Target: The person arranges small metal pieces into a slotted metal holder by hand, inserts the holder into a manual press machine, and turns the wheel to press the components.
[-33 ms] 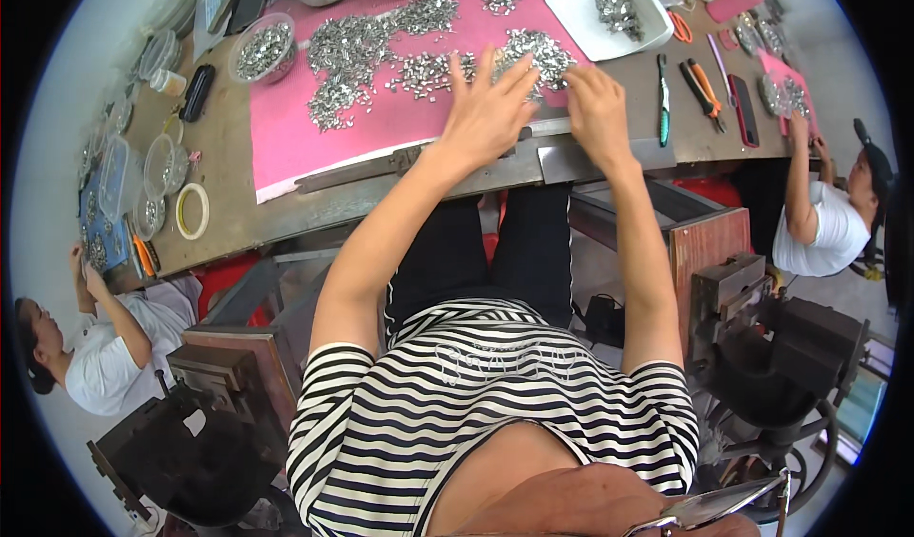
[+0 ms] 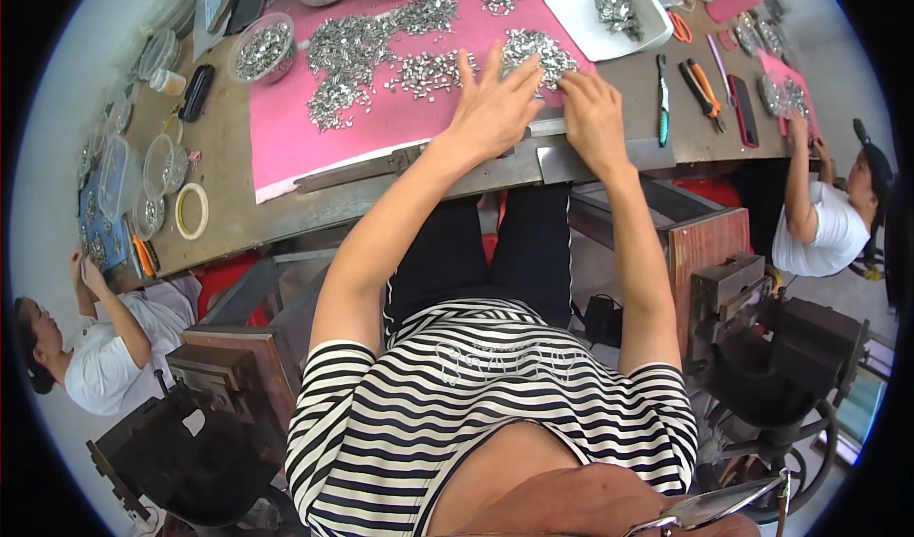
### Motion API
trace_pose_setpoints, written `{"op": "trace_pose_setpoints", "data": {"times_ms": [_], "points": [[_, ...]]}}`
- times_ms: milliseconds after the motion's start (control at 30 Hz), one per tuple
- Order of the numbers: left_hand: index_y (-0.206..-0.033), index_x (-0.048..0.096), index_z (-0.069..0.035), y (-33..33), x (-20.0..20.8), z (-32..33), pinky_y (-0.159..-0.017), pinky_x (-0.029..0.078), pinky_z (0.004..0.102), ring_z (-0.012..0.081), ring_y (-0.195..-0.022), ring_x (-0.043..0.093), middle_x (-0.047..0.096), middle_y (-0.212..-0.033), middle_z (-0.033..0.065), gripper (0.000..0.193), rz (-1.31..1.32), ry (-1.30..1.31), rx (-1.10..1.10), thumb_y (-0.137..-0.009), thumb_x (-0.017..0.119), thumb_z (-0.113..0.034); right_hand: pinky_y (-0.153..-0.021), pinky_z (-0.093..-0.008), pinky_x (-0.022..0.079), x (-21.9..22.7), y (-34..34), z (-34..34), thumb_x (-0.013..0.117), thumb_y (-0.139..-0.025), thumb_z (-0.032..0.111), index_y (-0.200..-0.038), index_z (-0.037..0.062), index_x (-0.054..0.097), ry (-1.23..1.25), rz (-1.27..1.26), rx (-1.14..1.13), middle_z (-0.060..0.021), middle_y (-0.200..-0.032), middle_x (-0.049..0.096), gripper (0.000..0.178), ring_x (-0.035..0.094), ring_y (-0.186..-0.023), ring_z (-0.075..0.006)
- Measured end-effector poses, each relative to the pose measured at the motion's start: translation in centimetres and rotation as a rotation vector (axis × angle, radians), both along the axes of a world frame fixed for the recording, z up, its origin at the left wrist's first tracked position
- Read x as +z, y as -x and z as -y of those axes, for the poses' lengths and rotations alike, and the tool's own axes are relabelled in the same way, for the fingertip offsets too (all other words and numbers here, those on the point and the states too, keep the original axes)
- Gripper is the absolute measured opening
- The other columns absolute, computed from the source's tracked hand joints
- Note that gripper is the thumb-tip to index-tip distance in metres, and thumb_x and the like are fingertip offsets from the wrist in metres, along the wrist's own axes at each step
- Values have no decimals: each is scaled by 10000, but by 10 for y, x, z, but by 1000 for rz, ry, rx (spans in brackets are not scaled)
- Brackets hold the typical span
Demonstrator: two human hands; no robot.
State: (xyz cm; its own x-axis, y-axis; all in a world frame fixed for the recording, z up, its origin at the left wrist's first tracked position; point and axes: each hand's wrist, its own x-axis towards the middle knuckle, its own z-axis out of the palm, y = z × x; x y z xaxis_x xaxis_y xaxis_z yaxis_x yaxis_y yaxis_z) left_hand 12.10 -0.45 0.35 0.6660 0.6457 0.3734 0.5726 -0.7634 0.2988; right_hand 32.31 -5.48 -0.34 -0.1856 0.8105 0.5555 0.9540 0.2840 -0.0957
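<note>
1. A heap of small, shiny silver metal pieces (image 2: 541, 49) is lying on the pink sheet (image 2: 286, 151), just beyond and between the person's two bare hands.
2. The left hand (image 2: 490, 113) is reaching over the heap's near left edge, palm down; its fingers are standing spread and loose, and seem to be clasping nothing.
3. The right hand (image 2: 595, 123) is hovering or resting at the heap's near right edge; its fingers are bending together, their tips pointing inward, and whether they are pinching a piece I cannot tell.
4. A thinner scatter of silver pieces (image 2: 426, 75) is lying just left of the left hand, and a broader silver pile (image 2: 352, 44) is spreading farther left.
5. A white, squarish plastic tray (image 2: 574, 9) is sitting beyond the right hand, holding more metal pieces.
6. A clear round plastic tub (image 2: 262, 81) full of silver bits is standing at the sheet's left edge.
7. On the brown counter (image 2: 224, 156), a teal-handled brush (image 2: 664, 109) and orange-and-black pliers (image 2: 703, 88) are lying to the right.
8. Two co-workers in white tops are sitting farther out, one on each side.
</note>
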Motion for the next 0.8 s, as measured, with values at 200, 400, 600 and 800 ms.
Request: {"op": "trace_pose_setpoints", "data": {"times_ms": [200, 400, 600, 800], "points": [[-1459, 532, -136, -12, 1, 6, -1101, 48, 817, 448, -1514, 179, 431, -1573, -18, 448, -157, 130, -83, -1044, 497, -300, -1090, -485, 360, 4, 0, 32, 632, -872, 24, -1206, 53, 684, 70, 102, 2, -19, -1328, 645, 338, 533, -1302, -281], [-1226, 703, -159, 4, -5, 3, -1104, 241, 614, 330, -1292, 480, 654, -1317, 7, 273, 138, 134, -45, -979, 608, -226, -880, -403, 440, 9, -8, 25, 688, -849, 40, -988, 82, 716, 8, -190, 32, -44, -1013, 679, 148, 616, -1018, -259], [-958, 755, -161, 2, -3, -1, -893, 333, 409, 218, -876, 551, 647, -850, 12, 90, 307, 51, 102, -895, 708, -205, -797, -412, 429, 8, 10, 7, 712, -838, 76, -911, 91, 718, 63, -266, -12, -63, -848, 603, 75, 578, -880, -275], [-903, 731, -159, -2, -7, -2, -870, 316, 412, 216, -851, 538, 605, -797, 5, 68, 311, -9, 104, -878, 724, -222, -795, -426, 422, -2, 11, -9, 725, -832, 123, -840, 70, 687, 91, -210, -52, -69, -838, 611, 66, 584, -877, -275]]}}
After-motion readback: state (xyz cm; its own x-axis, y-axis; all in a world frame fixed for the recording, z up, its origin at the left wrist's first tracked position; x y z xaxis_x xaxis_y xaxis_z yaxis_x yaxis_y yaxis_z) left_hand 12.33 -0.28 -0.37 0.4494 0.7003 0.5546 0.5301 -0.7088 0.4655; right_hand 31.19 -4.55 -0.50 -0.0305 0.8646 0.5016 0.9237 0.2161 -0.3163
